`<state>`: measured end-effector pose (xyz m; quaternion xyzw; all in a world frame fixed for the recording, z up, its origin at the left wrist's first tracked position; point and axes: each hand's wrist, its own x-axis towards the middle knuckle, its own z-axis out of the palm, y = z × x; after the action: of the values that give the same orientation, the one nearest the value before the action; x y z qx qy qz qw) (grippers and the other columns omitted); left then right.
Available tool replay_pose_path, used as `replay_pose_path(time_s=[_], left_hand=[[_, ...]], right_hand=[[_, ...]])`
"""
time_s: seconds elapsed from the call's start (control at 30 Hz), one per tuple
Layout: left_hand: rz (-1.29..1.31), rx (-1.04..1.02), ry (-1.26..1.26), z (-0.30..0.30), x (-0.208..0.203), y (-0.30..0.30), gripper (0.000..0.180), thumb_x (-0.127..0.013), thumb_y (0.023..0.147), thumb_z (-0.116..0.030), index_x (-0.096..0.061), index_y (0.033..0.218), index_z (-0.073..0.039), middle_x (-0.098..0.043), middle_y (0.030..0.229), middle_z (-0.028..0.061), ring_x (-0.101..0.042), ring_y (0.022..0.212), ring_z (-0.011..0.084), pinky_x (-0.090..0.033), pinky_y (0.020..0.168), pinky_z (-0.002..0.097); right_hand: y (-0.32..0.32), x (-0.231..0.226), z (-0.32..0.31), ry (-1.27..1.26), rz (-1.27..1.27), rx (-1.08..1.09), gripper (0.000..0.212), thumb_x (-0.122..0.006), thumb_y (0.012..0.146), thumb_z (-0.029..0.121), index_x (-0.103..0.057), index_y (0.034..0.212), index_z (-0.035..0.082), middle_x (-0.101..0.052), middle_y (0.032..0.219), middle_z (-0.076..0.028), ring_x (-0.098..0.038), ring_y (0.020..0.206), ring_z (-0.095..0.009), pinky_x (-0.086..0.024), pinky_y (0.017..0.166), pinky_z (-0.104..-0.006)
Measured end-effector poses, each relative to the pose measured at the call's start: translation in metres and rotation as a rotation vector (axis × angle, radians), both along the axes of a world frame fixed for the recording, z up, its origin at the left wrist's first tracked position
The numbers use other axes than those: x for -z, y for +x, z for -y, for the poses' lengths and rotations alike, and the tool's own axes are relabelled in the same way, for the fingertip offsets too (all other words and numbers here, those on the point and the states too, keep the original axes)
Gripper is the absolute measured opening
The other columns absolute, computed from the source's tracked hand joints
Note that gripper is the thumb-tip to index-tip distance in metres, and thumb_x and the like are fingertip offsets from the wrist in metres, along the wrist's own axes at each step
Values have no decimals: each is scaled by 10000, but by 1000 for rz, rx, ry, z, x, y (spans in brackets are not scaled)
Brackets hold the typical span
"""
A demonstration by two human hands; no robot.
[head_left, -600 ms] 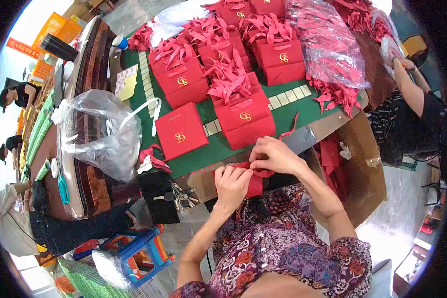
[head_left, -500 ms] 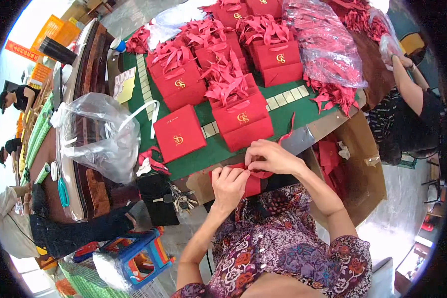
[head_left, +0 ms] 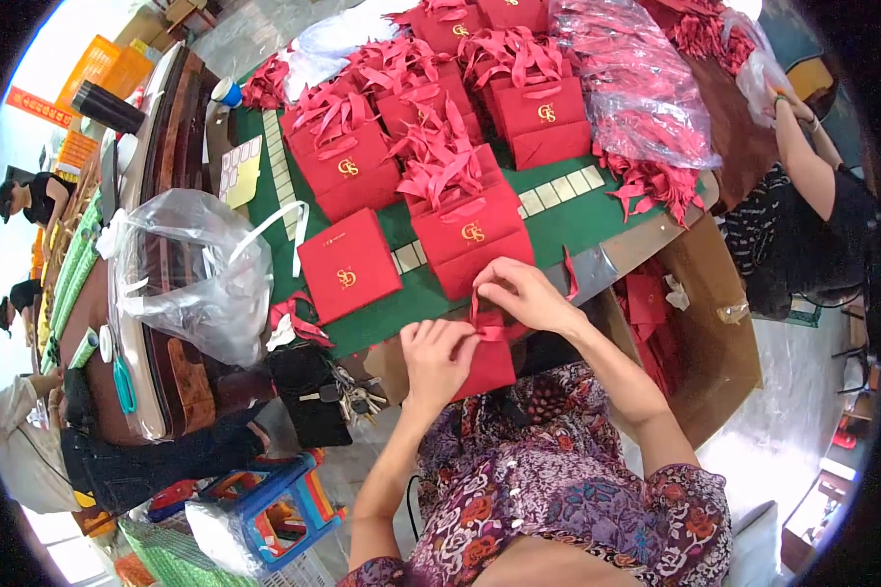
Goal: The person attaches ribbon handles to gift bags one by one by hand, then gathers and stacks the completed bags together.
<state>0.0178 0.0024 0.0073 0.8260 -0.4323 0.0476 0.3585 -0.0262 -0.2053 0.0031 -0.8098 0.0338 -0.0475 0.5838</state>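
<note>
A small red paper bag [head_left: 489, 367] is at the table's front edge, close to my body. Red ribbon [head_left: 491, 333] runs across its top. My left hand [head_left: 439, 360] is closed, thumb and fingers pinching the ribbon at the bag's left side. My right hand [head_left: 527, 295] pinches a raised part of the same ribbon, above and to the right. Just beyond my hands stands a row of red gift bags [head_left: 472, 240] with gold lettering and ribbon handles. A flat red box [head_left: 348, 266] lies to their left.
More ribboned bags [head_left: 343, 171] fill the green tabletop [head_left: 362, 328]. Plastic-wrapped red ribbons [head_left: 636, 88] lie at the far right. An open cardboard box [head_left: 715, 342] stands right of me, a clear plastic bag [head_left: 201, 274] left. Keys [head_left: 352, 393] hang by the front edge. Another person's hand [head_left: 798, 108] is at far right.
My right hand has risen and drawn a strand of ribbon up, away from my left hand. The hands have moved apart, so more of the small bag shows.
</note>
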Motion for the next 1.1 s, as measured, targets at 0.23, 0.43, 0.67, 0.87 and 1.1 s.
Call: replay_pose_path(time_s=[0.23,0.43,0.67,0.87,1.1], left_hand=[[-267,-220,-32,-11,11,21,157,-784,795,-158,-661,870,-97,-677,834,60,-637,826,258,-411,830,383],[45,-316,33,-5,11,17,352,-741,785,-122,-640,1123,-112,-621,1118,112,-570,1021,313,-398,902,435],[-364,74,-31,9,-18,-21,471,-654,880,-44,-563,1342,-41,-621,1080,204,-619,1001,374,-515,840,439],[-404,-189,-153,-29,1,-7,293,-654,919,-58,-659,1212,-57,-670,926,164,-673,794,304,-534,708,381],[-179,-358,-39,-35,-22,-14,410,-827,803,-204,-713,1181,-93,-675,1008,52,-580,570,129,-470,520,269]], right_hand=[[-43,-4,15,-437,-7,-293,352,-710,887,368,-640,989,38,-638,902,-128,-619,902,-339,-470,823,-453],[-59,-33,5,-418,-76,-108,193,-651,920,211,-639,945,20,-613,857,-136,-598,885,-344,-467,768,-449],[-34,-37,-21,-435,58,-174,177,-663,902,174,-643,934,1,-628,849,-136,-603,828,-335,-484,737,-428],[-30,-45,-9,-372,1,-70,143,-717,865,144,-658,898,18,-632,819,-129,-610,778,-319,-485,693,-389],[-19,-28,-36,-521,123,-117,154,-726,832,164,-642,901,54,-617,837,-110,-611,822,-313,-509,739,-424]])
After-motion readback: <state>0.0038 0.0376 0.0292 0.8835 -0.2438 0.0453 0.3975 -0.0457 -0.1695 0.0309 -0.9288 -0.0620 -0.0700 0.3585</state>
